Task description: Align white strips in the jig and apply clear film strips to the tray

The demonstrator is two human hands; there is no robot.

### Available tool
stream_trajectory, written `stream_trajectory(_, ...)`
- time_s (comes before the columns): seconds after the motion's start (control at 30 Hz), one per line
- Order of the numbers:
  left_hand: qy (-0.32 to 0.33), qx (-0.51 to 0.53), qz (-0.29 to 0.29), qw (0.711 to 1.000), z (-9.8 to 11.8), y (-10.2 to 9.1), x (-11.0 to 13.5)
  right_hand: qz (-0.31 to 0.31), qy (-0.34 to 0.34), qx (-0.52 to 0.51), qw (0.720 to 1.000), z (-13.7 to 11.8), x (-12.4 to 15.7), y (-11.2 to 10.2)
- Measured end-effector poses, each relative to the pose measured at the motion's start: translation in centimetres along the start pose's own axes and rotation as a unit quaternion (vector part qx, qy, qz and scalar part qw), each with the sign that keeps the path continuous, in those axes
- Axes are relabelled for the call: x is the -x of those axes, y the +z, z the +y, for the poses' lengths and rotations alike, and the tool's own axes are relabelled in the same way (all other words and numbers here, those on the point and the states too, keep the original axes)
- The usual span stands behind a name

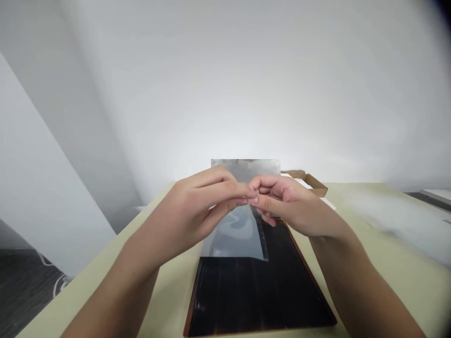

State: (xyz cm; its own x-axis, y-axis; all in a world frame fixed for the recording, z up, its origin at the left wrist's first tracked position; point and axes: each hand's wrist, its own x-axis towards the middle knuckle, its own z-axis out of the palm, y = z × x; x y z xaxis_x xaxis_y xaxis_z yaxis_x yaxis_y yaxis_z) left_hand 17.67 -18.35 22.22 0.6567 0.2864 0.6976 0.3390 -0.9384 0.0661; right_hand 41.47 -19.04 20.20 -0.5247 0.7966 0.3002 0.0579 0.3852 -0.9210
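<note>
Fingertips (251,192) meeting, hold unclear; left hand (197,206) partly hides translucent sheet (236,234).

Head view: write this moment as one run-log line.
left hand: pinched | right hand: pinched, meeting left | translucent sheet: below hands, over black panel | hold on sheet: unclear

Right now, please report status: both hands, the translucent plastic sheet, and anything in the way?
Left hand and right hand meeting at fingertips; grip unclear. Translucent plastic sheet over black orange-rimmed board. Hands partly block the sheet.
</note>
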Motion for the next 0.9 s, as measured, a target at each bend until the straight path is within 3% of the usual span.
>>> stream_trajectory(0.37, 0.086, -0.033, 0.064, 0.994, -0.5, 0.4, 0.2, -0.014, -0.013, -0.082, 0.996, 0.4, -0.1, 0.0)
stream_trajectory(0.67, 0.078, -0.018, 0.049, 0.996, 0.0, 0.3, 0.0, 0.004, -0.009, -0.108, 0.994, 0.0, 0.1, 0.3)
stream_trajectory(0.9, 0.065, -0.034, 0.076, 0.994, 0.1, 0.1, 0.1, 0.022, -0.045, 0.067, 0.997, -0.8, 1.2, -0.4)
